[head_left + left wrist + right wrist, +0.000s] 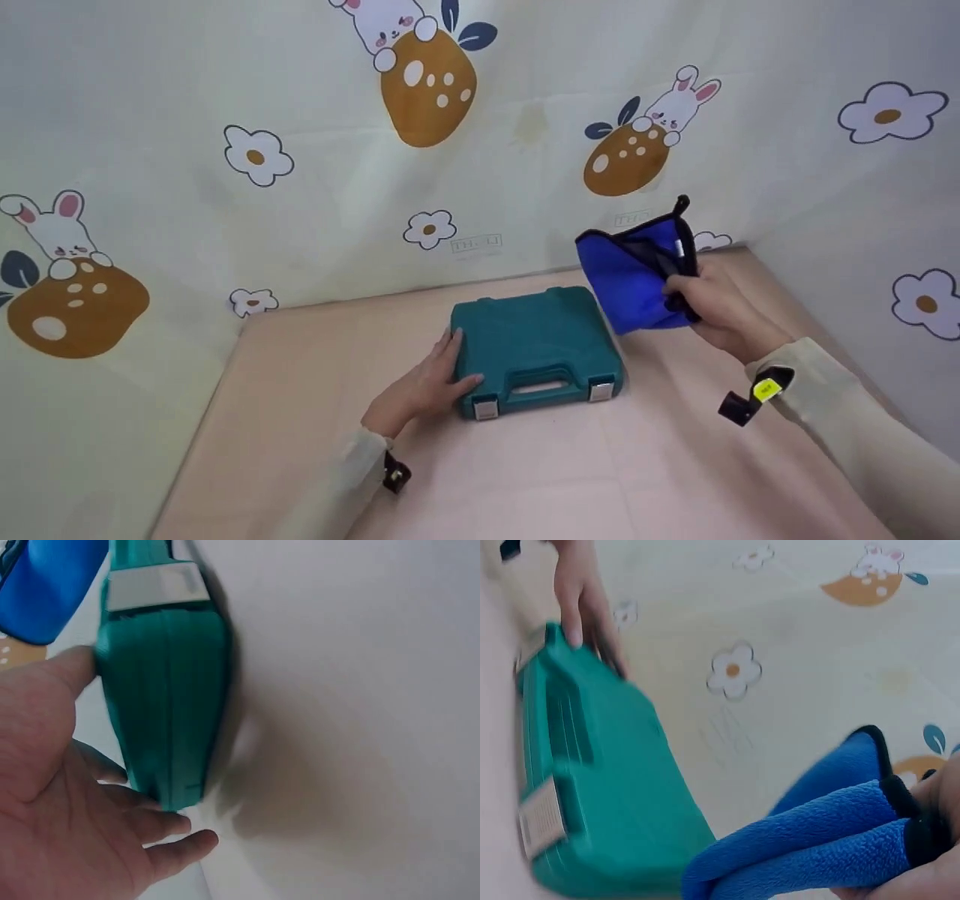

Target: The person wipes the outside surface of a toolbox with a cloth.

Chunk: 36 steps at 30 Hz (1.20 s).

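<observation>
A green plastic carrying case (pixel 532 337) lies flat on the table, its handle and two metal latches facing me. My left hand (pixel 427 382) rests on the case's left side, thumb on the lid near the left latch. In the left wrist view its fingers (pixel 176 851) are spread along the case's side wall. My right hand (pixel 724 307) grips a folded blue cloth (pixel 634 289) with black edging and a small loop, held up over the case's right edge. In the right wrist view the fluffy cloth (pixel 810 855) hangs doubled over beside the case.
A pale pink cover (pixel 322 375) lies over the table. Behind it and at both sides hangs a cream curtain (pixel 315 225) printed with rabbits, brown fruit and flowers. Black straps with small devices sit on both wrists.
</observation>
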### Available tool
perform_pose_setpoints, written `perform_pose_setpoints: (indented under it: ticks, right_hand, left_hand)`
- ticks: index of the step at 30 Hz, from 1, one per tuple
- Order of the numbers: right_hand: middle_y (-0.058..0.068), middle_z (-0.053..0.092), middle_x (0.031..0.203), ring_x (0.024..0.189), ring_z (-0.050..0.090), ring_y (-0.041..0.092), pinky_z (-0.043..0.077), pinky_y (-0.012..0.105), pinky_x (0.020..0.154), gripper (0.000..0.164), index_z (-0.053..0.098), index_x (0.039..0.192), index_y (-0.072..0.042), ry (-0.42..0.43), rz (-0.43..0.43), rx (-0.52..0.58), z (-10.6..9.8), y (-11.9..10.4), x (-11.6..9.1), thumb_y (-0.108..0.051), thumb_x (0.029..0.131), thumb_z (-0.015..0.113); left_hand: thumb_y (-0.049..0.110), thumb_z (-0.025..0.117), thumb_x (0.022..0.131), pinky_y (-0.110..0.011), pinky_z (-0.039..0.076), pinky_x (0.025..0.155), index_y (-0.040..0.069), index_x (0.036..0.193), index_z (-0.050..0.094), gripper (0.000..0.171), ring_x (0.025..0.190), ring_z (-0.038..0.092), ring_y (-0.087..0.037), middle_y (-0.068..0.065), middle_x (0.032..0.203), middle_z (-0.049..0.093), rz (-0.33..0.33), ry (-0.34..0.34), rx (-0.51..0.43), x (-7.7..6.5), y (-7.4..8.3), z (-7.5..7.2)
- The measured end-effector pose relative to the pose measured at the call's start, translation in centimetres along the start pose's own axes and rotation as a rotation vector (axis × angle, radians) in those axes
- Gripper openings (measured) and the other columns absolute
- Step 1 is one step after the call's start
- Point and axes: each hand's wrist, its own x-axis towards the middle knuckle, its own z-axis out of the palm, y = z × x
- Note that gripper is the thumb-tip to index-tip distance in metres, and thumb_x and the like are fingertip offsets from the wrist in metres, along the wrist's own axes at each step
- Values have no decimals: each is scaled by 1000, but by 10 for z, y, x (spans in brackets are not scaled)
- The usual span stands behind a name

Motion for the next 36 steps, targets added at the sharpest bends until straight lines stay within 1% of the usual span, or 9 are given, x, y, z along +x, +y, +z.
perform_pose_setpoints:
  ticks: [4,8,15,20,23,26,29,31,36]
  right_hand:
    - [12,37,122,92,45,19,43,25,73,49,30,144,9,-10,-19,87,27,-1,0,7,97,44]
    - [10,35,120,92,40,19,38,25,72,52,27,146,9,2,-25,113,54,1,-1,6,97,44]
    - [14,47,114,85,50,19,45,26,70,51,36,145,8,-26,-121,102,105,12,4,7,95,45]
    - [21,56,131,106,59,26,51,35,86,56,39,151,5,-160,-260,-114,139,28,2,7,95,47]
    - [21,50,141,113,55,29,48,38,89,67,26,157,3,-268,-312,-264,154,36,-1,1,96,52]
    - [20,30,158,124,46,29,44,40,95,82,7,161,0,-369,-338,-355,163,41,-3,-5,94,54]
    - [13,2,168,144,24,25,30,41,112,91,-8,161,-4,-440,-359,-411,167,44,-2,-9,94,54]
    - [9,-9,168,149,9,22,20,42,117,94,-10,161,-6,-466,-374,-458,166,45,-1,-13,94,56]
    - [5,-2,169,152,6,27,20,49,118,90,1,164,-10,-500,-422,-530,154,45,3,-20,95,59]
  left_hand:
    - [44,57,104,-53,21,117,3,163,11,85,151,14,-36,-18,167,10,27,102,-50,-3,17,-8]
    - [45,53,106,-54,24,116,4,162,17,79,149,21,-36,-18,165,21,57,167,-219,-4,44,-17]
    - [55,47,105,-47,22,118,5,163,9,85,151,19,-26,-13,167,17,98,146,-729,16,97,-25]
    - [55,54,101,-47,27,115,6,161,16,86,142,35,-27,-16,158,32,127,147,-1070,33,121,-21]
    - [51,62,96,-46,28,113,6,156,24,85,130,44,-28,-16,147,41,106,187,-1184,37,126,-16]
    - [44,67,93,-46,36,109,7,156,25,84,123,49,-31,-18,143,45,48,252,-1255,38,125,-12]
    - [39,64,97,-46,43,102,9,156,26,76,119,52,-33,-19,140,48,-24,292,-1309,36,122,-11]
    - [37,59,100,-46,45,99,9,154,28,69,117,53,-33,-19,137,49,-64,302,-1340,35,120,-11]
    - [27,54,99,-41,44,99,5,146,36,55,114,54,-30,-17,132,52,-49,336,-1401,35,111,-12]
